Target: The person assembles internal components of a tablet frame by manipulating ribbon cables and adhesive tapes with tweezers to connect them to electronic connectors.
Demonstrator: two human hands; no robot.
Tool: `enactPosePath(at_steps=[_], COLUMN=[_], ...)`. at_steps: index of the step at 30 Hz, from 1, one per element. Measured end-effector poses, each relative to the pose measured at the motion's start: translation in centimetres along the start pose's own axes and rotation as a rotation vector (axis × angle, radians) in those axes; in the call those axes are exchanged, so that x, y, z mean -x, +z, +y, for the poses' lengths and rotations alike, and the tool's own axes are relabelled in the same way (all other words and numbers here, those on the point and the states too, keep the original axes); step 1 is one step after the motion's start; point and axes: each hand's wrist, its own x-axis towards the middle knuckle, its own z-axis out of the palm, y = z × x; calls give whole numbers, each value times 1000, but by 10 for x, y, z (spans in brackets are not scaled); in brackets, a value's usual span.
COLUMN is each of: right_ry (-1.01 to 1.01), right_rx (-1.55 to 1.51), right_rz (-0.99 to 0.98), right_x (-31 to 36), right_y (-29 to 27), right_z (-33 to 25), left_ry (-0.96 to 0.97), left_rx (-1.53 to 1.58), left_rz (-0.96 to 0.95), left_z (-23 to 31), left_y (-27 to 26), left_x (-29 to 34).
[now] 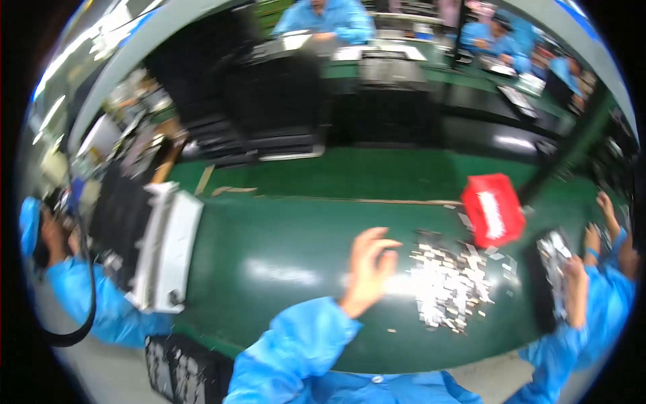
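My left hand (367, 273) hovers over the green table (269, 229), its fingers loosely bent and apart, with nothing visible in it. Just right of it lies a spread heap of small shiny metal pieces (447, 286). At the far right, my right hand (576, 289) is closed at the right edge of a black tray (544, 296). Silvery parts (556, 252) lie in that tray. Motion blur hides the exact finger placement there.
Behind the heap stands a red box (494, 210) with small pale scraps about it. White-edged panels (176, 249) stand at the left. Black tray stacks (276, 108) line the back. Co-workers' blue sleeves (101, 296) show at both sides, and a person (323, 23) sits across.
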Motion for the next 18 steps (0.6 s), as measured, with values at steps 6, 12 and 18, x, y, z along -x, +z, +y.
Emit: enactPosePath(at_steps=[6,12,18], right_ry=[-286,-269,49], right_rx=[219,380,414], right_rz=[158,127,133], right_x=[-35,-63,-82], right_y=[22,9,-39], right_z=[10,27,84], left_ry=[-233,-314,-386], left_rx=[436,678,879], left_rz=[-16,-408,-701], left_z=[62,119,138], left_y=[-7,54,123], left_x=[28,88,118])
